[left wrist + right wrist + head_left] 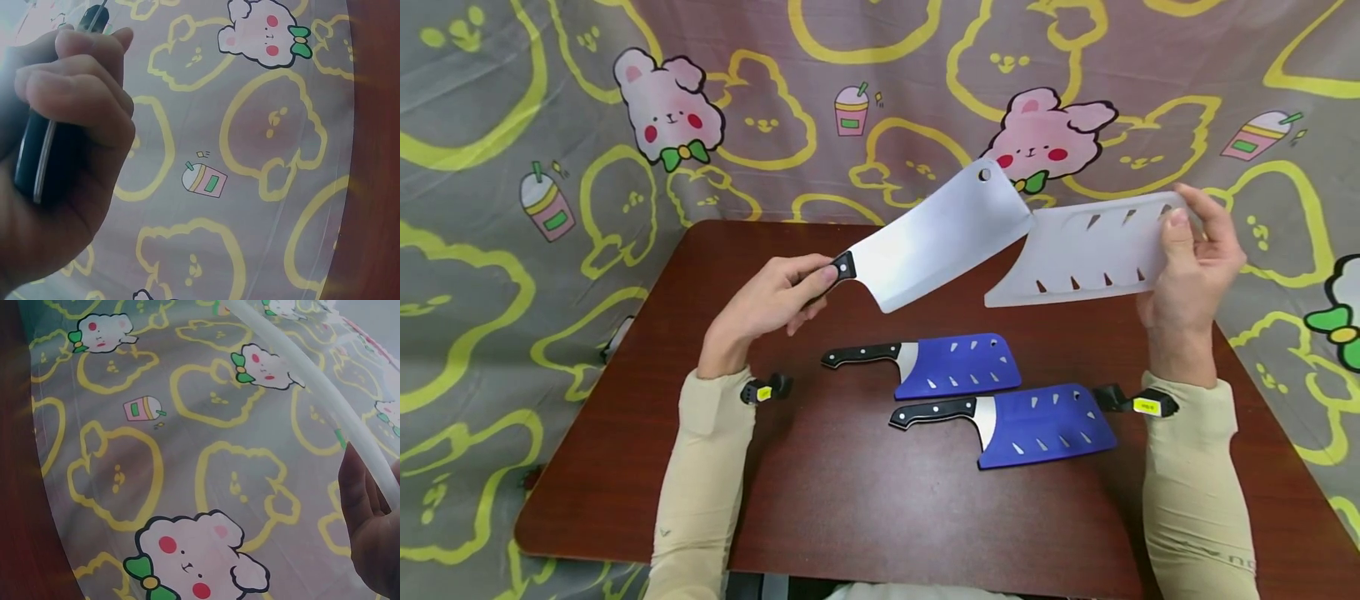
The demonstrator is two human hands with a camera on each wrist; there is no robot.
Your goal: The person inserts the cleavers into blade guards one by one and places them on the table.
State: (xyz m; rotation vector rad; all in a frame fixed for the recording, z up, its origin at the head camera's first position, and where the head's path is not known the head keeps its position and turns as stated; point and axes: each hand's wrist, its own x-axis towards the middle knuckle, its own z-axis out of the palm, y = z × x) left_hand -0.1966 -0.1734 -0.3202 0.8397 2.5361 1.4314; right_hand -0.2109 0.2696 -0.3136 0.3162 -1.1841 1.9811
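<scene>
In the head view my left hand point(775, 296) grips the black handle point(844, 267) of a cleaver point(940, 237), its bare steel blade tilted up to the right above the table. The left wrist view shows the fingers curled round that handle point(37, 156). My right hand point(1198, 258) pinches the far end of a white blade sheath point(1075, 254) with slots along its edges. The blade's far end meets or overlaps the sheath's left end; I cannot tell whether they touch. Seen edge-on in the right wrist view, the sheath point(331, 394) rises from the hand point(375, 537).
Two more cleavers with black handles lie on the brown table point(865, 508), one in a blue sheath point(962, 367) and a nearer one in another blue sheath point(1048, 425). Behind the table hangs a cartoon-patterned curtain point(760, 192).
</scene>
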